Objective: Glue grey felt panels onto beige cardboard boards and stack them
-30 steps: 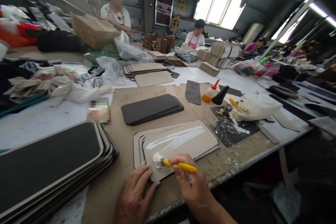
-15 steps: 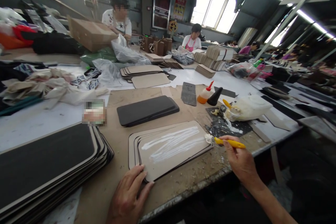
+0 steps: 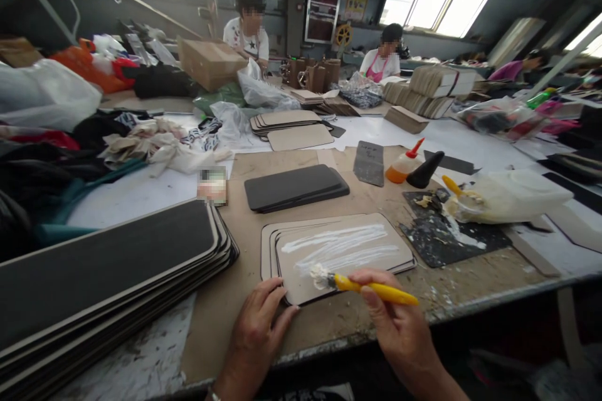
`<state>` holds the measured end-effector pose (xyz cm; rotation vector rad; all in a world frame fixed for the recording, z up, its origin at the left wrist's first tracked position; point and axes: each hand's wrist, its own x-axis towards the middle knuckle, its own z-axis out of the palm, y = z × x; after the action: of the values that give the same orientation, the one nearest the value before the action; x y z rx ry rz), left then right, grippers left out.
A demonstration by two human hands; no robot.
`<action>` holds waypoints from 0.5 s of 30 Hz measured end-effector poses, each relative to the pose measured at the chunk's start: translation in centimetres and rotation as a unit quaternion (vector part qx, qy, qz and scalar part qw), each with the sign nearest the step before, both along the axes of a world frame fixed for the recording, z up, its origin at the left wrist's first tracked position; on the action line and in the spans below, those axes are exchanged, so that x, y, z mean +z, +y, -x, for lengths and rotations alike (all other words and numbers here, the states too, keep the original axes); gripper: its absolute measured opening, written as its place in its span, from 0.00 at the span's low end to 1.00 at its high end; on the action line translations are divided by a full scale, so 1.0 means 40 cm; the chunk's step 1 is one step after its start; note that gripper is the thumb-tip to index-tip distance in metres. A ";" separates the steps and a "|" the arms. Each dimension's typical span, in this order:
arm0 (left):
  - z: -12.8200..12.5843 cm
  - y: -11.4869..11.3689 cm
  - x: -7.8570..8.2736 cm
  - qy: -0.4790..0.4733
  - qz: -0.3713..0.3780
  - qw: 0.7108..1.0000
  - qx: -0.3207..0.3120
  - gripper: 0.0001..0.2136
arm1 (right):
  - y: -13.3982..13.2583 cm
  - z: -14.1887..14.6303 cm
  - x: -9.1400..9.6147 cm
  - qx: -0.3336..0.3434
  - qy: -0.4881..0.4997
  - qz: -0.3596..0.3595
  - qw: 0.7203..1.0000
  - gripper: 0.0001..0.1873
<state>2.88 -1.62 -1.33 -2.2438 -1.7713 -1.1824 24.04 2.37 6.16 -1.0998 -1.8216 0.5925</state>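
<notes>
In the head view my right hand [image 3: 399, 322] is closed around the yellow handle of a glue brush [image 3: 345, 283]. Its bristles, thick with white glue, touch the top of a beige board [image 3: 301, 287] with rounded corners. White streaks run across that board, which lies on a small fanned stack. My left hand [image 3: 258, 326] rests at the stack's near left corner, fingers stretched and thumb apart, fingertips against the edge. Right of the stack, a translucent plastic container [image 3: 522, 197] lies on its side with whitish glue at its mouth and another yellow handle there.
Dark boards [image 3: 296, 188] lie behind the beige stack. A tall pile of black boards [image 3: 108, 263] fills the left. A red-tipped bottle [image 3: 399, 166] and a black cone-shaped object [image 3: 426, 169] stand near a glue-smeared dark sheet [image 3: 437, 244]. Two people work across the table.
The brush has moved from the board's right end leftward to its near part, carried by my right hand. My left hand stays at the corner. The camera view has turned left.
</notes>
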 end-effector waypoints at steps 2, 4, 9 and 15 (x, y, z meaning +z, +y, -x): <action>0.000 -0.002 -0.003 0.002 0.005 1.000 0.002 0.08 | -0.006 0.033 -0.014 0.054 0.016 0.018 0.998 0.09; 0.000 -0.004 -0.006 0.000 0.008 1.000 0.003 0.08 | -0.006 0.035 -0.028 0.082 0.009 0.031 0.996 0.09; -0.001 -0.003 -0.001 -0.008 0.018 1.000 -0.005 0.07 | 0.019 -0.050 -0.026 -0.013 -0.060 0.004 0.998 0.08; -0.006 0.000 0.008 -0.007 0.013 1.000 -0.004 0.06 | 0.052 0.013 -0.003 0.007 -0.026 -0.014 1.000 0.08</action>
<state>3.10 -1.61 -1.01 -2.2629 -1.7947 -1.1862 23.54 4.44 6.03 -1.0939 -1.8780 0.5486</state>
